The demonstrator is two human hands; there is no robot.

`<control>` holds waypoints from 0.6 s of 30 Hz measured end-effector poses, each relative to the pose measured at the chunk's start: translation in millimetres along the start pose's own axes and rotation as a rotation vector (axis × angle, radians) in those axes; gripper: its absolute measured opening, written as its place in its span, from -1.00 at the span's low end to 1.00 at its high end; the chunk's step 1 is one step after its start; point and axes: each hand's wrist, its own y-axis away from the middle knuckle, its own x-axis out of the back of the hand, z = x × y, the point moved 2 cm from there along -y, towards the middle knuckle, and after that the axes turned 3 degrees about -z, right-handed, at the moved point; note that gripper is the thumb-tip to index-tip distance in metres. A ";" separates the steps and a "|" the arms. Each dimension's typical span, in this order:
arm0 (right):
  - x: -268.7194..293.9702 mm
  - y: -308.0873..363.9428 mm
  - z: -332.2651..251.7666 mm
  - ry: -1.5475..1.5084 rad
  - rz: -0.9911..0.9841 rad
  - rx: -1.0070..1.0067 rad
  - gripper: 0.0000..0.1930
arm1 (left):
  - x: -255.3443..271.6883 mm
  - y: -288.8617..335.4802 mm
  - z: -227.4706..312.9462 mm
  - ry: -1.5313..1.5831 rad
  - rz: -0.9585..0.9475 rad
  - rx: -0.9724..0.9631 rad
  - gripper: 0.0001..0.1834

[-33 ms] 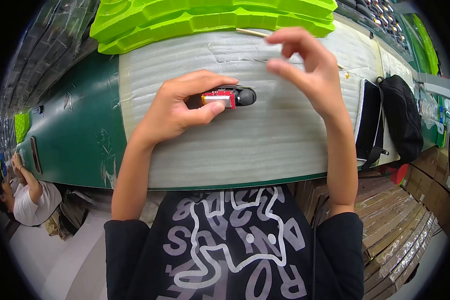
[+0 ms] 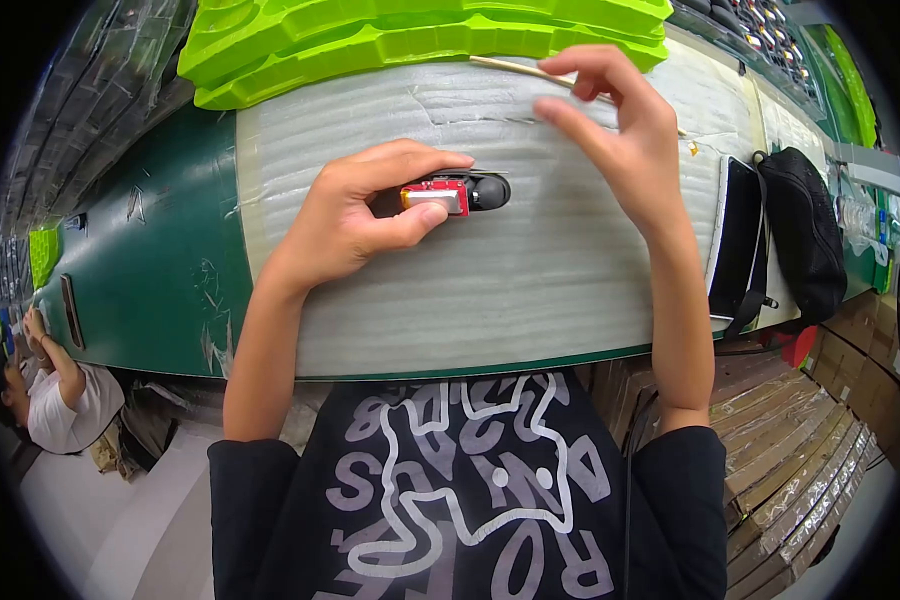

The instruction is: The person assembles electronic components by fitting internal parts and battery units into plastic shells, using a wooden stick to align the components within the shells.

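Closest to me is my own black shirt (image 2: 450,545) with its pale print, just short of the table (image 2: 160,250) edge. Beyond that edge, over the whitish foam mat (image 2: 470,300), my left hand (image 2: 355,210) is clamped on a black shell (image 2: 489,192) — fingers along its far side, thumb on the near side, against a silver cell (image 2: 442,200) that sits on a red circuit board (image 2: 459,184). The shell's rounded end pokes out to the right of my grip. My thumb looks like the weak point: too hard a press could dent the cell or push the board askew, while a slack grip could let the pieces slide apart. A little farther out, my right hand (image 2: 630,140) hangs well apart from the left, thumb and forefinger spread with nothing visible between them. A thin pale stick (image 2: 500,65) runs behind those fingers; I cannot tell whether they touch it, but a careless brush might set it rolling. Off to the right lie a dark flat slab (image 2: 735,235) and a black pouch (image 2: 810,230). Farthest ahead, bright green trays (image 2: 420,65) border the mat.
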 end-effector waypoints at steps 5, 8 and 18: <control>-14.3 -5.3 25.9 0.483 0.175 0.267 -0.84 | -0.4 -2.8 -0.1 -0.061 0.022 -0.062 -0.53; -19.0 -2.4 21.4 0.519 0.065 0.230 -0.84 | 3.5 1.7 -1.8 -0.015 0.120 -0.042 -0.59; -22.7 4.4 11.3 0.507 0.078 0.317 -0.94 | 13.2 2.1 -3.1 0.097 0.221 -0.114 -0.54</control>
